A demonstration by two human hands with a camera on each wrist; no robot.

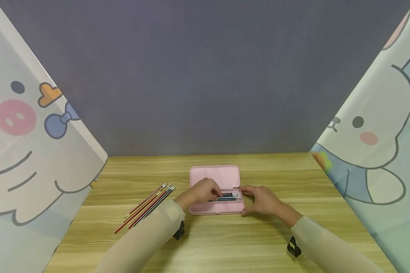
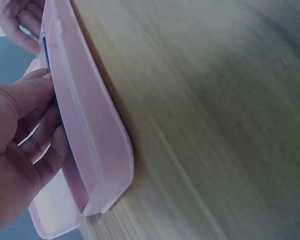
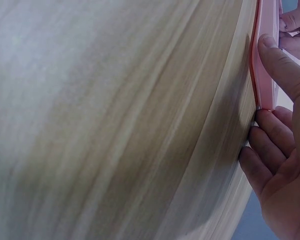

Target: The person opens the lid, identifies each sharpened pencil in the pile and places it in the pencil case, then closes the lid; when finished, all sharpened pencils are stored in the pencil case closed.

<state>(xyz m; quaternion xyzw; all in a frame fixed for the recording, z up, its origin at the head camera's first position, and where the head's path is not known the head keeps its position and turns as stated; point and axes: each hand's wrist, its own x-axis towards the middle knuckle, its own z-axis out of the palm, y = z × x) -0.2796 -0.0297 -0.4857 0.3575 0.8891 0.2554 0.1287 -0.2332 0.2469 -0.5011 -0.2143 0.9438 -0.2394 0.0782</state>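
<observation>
A pink pencil case (image 1: pixel 232 207) lies on the table, its lid (image 1: pixel 222 175) folded back. Several dark pencils (image 1: pixel 229 198) lie lengthwise in its rear compartment. My left hand (image 1: pixel 205 190) reaches over the case from the left, fingers down among those pencils. In the left wrist view, its thumb and fingers pinch a dark blue pencil (image 2: pixel 46 57) inside the back part. My right hand (image 1: pixel 264 201) holds the right end of the case. The right wrist view shows that thumb against the front wall of the case (image 3: pixel 264 80) and the other fingers around the end.
To the left of the case, a loose bundle of red, yellow and black pencils (image 1: pixel 147 206) lies slanted on the wooden table (image 1: pixel 205 242). A grey panel (image 1: pixel 205 83) closes off the back. Cartoon-printed panels flank both sides.
</observation>
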